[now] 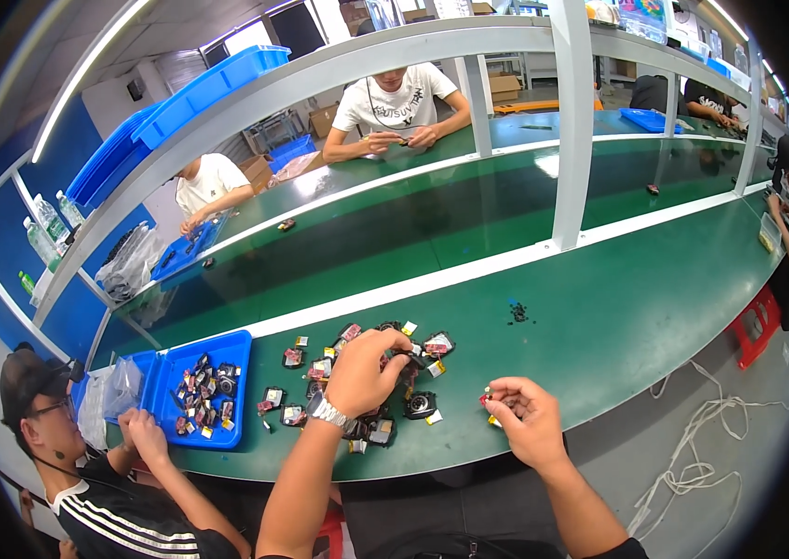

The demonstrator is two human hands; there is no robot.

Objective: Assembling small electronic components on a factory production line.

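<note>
A loose pile of small black electronic units (421,403) with red circuit boards and silver-yellow tabs lies on the green table. My left hand (364,371), with a metal watch on the wrist, reaches over the pile. Its thumb and fingers are closed at a dark piece there, mostly hidden by the hand. To the right, just above the table's near edge, my right hand (527,417) pinches a small electronic part (485,399). Red and yellow bits of that part show past the fingertips; the rest is covered.
A blue tray (244,391) with more such units stands left of the pile, beside a seated co-worker (50,438). Tiny black pieces (517,312) lie farther back. A white post (570,140) and rail cross behind; other people sit beyond.
</note>
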